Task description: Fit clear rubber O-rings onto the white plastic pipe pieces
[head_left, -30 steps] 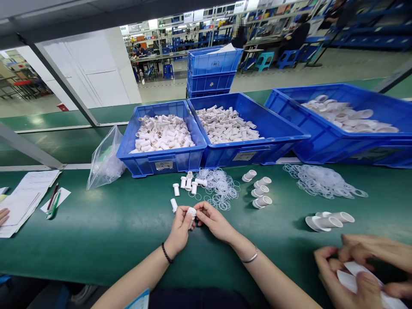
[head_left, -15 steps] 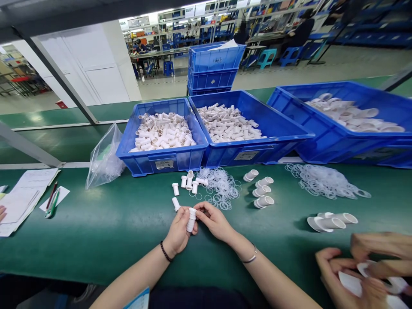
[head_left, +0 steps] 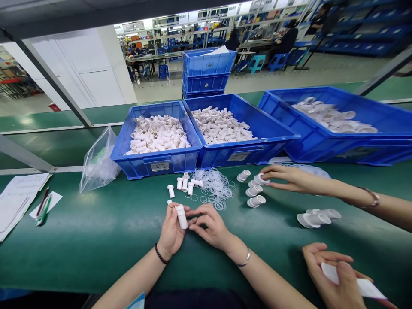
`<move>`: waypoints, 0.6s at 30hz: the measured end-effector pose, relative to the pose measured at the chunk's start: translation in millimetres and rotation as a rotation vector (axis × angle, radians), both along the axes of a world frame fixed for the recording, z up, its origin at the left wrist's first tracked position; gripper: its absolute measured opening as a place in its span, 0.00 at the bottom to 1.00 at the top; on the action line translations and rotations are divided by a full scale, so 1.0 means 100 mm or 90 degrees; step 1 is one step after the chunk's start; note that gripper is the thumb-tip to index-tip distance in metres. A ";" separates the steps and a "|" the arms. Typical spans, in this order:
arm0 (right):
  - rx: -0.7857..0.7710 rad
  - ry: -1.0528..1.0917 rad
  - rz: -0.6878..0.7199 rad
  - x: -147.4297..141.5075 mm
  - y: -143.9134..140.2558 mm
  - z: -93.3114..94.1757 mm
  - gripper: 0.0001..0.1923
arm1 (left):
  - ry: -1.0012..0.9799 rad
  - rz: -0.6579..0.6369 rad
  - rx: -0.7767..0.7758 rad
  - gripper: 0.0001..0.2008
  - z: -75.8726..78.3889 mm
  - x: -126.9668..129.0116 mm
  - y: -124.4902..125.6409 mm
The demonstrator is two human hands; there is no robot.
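**White fitting held between both hands over the green bench**

The fingers point(head_left: 174, 216) of the left hand point(head_left: 172, 231) are closed around a small white plastic fitting point(head_left: 182, 216), which is held upright just above the green table point(head_left: 96, 240). The right hand point(head_left: 209, 227) is placed just beside it, with its thumb and fingers drawn loosely together close to the fitting; whether anything is pinched between them cannot be told.

Beyond the hands, a few more loose fittings point(head_left: 185, 184) are stood next to a heap of clear rubber rings point(head_left: 214, 186). Behind these, three blue bins are set: the left bin point(head_left: 154, 161) and the middle bin point(head_left: 244, 152) are filled with white tubes, the right bin point(head_left: 337, 146) with larger white parts. White labels are fixed to the bin fronts, but their writing is too small to be read.

A co-worker's hand point(head_left: 283, 178) is laid on a row of white elbow pieces point(head_left: 255, 191). Papers point(head_left: 16, 201) and pens point(head_left: 43, 206) are seen at the far left, beside a clear plastic bag point(head_left: 98, 163).
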State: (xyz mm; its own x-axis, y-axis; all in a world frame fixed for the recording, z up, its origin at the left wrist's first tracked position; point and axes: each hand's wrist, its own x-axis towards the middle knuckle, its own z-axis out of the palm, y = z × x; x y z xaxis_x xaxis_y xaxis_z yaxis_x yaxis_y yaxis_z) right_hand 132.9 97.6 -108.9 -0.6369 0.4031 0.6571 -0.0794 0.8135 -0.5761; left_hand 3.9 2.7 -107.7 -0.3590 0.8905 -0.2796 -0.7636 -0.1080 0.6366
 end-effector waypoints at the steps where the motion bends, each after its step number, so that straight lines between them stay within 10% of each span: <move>1: 0.045 -0.008 0.011 0.00 -0.01 0.00 0.03 | -0.007 0.016 0.002 0.17 0.00 -0.01 0.00; 13: 0.070 -0.010 -0.080 0.01 -0.02 -0.08 0.12 | 0.012 -0.089 0.033 0.15 -0.04 0.08 -0.04; 18: 0.167 -0.004 -0.250 0.21 0.31 0.22 0.07 | 0.441 -0.031 -0.032 0.17 -0.06 -0.03 -0.12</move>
State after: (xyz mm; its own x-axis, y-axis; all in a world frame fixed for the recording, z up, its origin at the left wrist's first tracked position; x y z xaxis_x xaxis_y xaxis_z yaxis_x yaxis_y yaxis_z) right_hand 154.4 128.2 -86.8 -0.4743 0.4351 0.7654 0.2664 0.8995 -0.3462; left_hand 0.6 -9.8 -113.5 -0.4300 0.9019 -0.0416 -0.1831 -0.0420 0.9822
